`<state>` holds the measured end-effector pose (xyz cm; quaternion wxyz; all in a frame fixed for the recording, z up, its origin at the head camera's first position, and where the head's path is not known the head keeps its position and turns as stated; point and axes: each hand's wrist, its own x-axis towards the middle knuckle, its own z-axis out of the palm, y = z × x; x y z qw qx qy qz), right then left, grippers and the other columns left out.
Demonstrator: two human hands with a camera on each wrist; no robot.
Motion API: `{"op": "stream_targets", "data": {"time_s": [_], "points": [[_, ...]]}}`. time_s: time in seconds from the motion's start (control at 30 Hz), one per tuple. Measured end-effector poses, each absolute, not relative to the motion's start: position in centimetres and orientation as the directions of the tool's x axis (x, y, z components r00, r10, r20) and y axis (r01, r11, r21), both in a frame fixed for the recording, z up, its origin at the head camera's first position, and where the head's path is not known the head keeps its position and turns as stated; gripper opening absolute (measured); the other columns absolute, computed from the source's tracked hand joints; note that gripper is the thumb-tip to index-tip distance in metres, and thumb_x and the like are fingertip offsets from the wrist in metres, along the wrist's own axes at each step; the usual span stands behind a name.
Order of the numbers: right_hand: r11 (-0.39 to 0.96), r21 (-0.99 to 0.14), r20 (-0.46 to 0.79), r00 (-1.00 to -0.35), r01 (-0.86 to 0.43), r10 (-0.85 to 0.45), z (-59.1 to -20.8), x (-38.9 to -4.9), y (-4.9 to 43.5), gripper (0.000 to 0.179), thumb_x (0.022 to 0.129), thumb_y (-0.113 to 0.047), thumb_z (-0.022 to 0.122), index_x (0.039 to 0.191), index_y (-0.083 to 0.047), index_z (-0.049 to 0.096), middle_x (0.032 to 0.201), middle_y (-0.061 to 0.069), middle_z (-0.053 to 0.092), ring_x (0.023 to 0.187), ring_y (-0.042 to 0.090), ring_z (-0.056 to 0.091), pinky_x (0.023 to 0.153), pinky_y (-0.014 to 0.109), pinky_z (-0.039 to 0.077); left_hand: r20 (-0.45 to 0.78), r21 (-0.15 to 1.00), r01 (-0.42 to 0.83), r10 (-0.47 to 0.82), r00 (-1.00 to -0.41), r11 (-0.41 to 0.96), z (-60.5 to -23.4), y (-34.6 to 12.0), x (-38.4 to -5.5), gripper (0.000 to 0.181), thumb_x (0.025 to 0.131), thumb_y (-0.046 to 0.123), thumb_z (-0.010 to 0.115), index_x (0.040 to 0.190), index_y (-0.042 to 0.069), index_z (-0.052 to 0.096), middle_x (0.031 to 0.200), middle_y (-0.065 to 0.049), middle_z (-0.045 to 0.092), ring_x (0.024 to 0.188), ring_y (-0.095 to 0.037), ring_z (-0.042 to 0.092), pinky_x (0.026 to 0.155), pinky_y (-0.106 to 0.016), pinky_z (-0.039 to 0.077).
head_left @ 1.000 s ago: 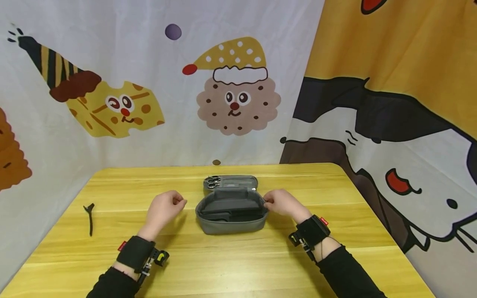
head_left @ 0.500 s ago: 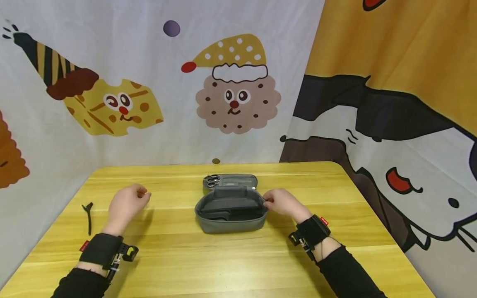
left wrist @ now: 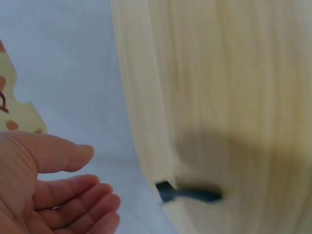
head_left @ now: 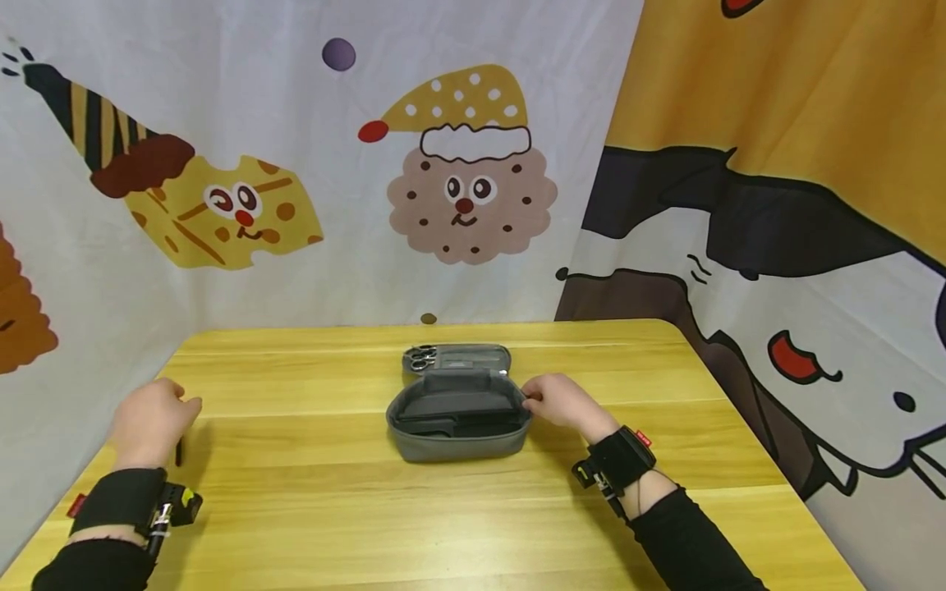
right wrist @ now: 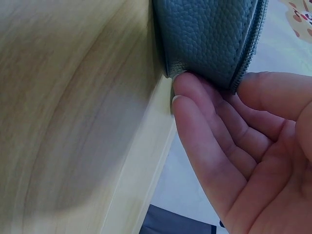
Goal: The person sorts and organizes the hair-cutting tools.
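My left hand (head_left: 155, 427) hovers over the left side of the table, its fingers loosely bent and holding nothing. Below it lies a slim black hair clip (left wrist: 190, 194), mostly covered by the hand in the head view. An unzipped grey case (head_left: 461, 449) stands mid-table with its lid folded back. My right hand (head_left: 565, 402) pinches the case's right end, thumb at the zip edge and fingers against the wall underneath. Dark, flat tools (head_left: 429, 427) lie inside the case, partly in shadow. Silver scissors (head_left: 423, 359) are tucked into the lid.
The wooden table (head_left: 355, 525) runs back to a white curtain (head_left: 347, 279) with cartoon prints. Another curtain (head_left: 813, 246), orange, black and white, hangs along the right side. The clip lies close to the table's left edge.
My left hand has travelled left from beside the case to above the hair clip, now hiding most of it. The right hand and the case have stayed in place.
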<state>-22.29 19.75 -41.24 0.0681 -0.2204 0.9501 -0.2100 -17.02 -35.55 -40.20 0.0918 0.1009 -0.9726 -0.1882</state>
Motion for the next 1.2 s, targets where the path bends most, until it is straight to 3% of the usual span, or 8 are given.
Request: {"op": "stream_targets", "data": {"time_s": [0.2, 0.33, 0.5, 0.7, 0.8, 1.07, 1.2], "points": [[0.810, -0.423, -0.029, -0.887, -0.407, -0.461, -41.2, -22.3, 19.7, 0.013, 0.093, -0.006, 0.067, 0.081, -0.009, 0.066, 0.068, -0.005, 0.051, 0.064, 0.013, 0.045, 0.062, 0.028, 0.036, -0.133, 0.338, -0.340, -0.313, -0.940, 0.878, -40.8, -37.0, -16.5, 0.038, 0.092, 0.029, 0.064, 0.071, -0.003, 0.059, 0.068, -0.018, 0.052, 0.064, -0.036, 0.055, 0.053, -0.044, 0.046], [0.802, -0.428, -0.022, -0.882, -0.417, -0.471, -41.2, -22.1, 19.7, 0.013, 0.094, -0.006, 0.066, 0.081, -0.009, 0.066, 0.067, -0.005, 0.051, 0.063, 0.013, 0.045, 0.061, 0.028, 0.035, -0.218, 0.317, -0.400, -0.344, -0.913, 0.860, -41.3, -37.2, -16.5, 0.037, 0.090, 0.031, 0.062, 0.068, 0.001, 0.059, 0.068, -0.015, 0.050, 0.065, -0.033, 0.053, 0.053, -0.041, 0.044], [0.803, -0.434, -0.018, -0.887, -0.408, -0.461, -41.1, -22.0, 19.7, 0.011, 0.093, -0.005, 0.067, 0.082, -0.008, 0.068, 0.069, -0.005, 0.053, 0.065, 0.013, 0.046, 0.062, 0.028, 0.038, -0.254, 0.327, -0.412, -0.341, -0.905, 0.850, -41.8, -37.4, -16.7, 0.033, 0.084, 0.029, 0.059, 0.061, 0.007, 0.052, 0.060, -0.008, 0.043, 0.060, -0.027, 0.047, 0.051, -0.035, 0.036], [0.803, -0.433, -0.017, -0.887, -0.410, -0.461, -41.1, -22.0, 19.8, 0.010, 0.093, -0.005, 0.066, 0.083, -0.007, 0.068, 0.069, -0.004, 0.053, 0.064, 0.013, 0.046, 0.061, 0.027, 0.037, -0.290, 0.300, -0.432, -0.350, -0.891, 0.851, -42.0, -37.4, -17.3, 0.038, 0.087, 0.032, 0.063, 0.080, -0.005, 0.061, 0.078, -0.023, 0.055, 0.072, -0.036, 0.055, 0.058, -0.043, 0.047], [0.806, -0.436, -0.018, -0.891, -0.401, -0.453, -41.0, -22.0, 19.8, 0.010, 0.093, -0.005, 0.067, 0.083, -0.007, 0.068, 0.070, -0.004, 0.054, 0.065, 0.013, 0.046, 0.062, 0.028, 0.037, -0.284, 0.294, -0.447, -0.369, -0.885, 0.845, -42.2, -37.3, -17.6, 0.037, 0.086, 0.031, 0.063, 0.083, -0.007, 0.063, 0.080, -0.025, 0.056, 0.074, -0.038, 0.056, 0.060, -0.045, 0.048], [0.808, -0.433, -0.019, -0.892, -0.399, -0.451, -41.1, -22.0, 19.9, 0.009, 0.093, -0.005, 0.067, 0.084, -0.007, 0.069, 0.071, -0.004, 0.054, 0.065, 0.013, 0.046, 0.062, 0.028, 0.037, -0.223, 0.332, -0.455, -0.400, -0.889, 0.826, -42.8, -37.4, -17.7, 0.029, 0.084, 0.024, 0.058, 0.070, -0.001, 0.059, 0.069, -0.017, 0.051, 0.066, -0.034, 0.052, 0.055, -0.040, 0.043], [0.805, -0.443, -0.017, -0.894, -0.395, -0.448, -41.2, -22.0, 19.9, 0.008, 0.093, -0.005, 0.067, 0.086, -0.007, 0.070, 0.074, -0.003, 0.056, 0.067, 0.013, 0.047, 0.064, 0.029, 0.039, -0.196, 0.351, -0.449, -0.404, -0.893, 0.822, -43.0, -37.5, -17.5, 0.025, 0.084, 0.016, 0.053, 0.070, -0.003, 0.060, 0.071, -0.020, 0.053, 0.067, -0.036, 0.054, 0.053, -0.041, 0.045]]}}
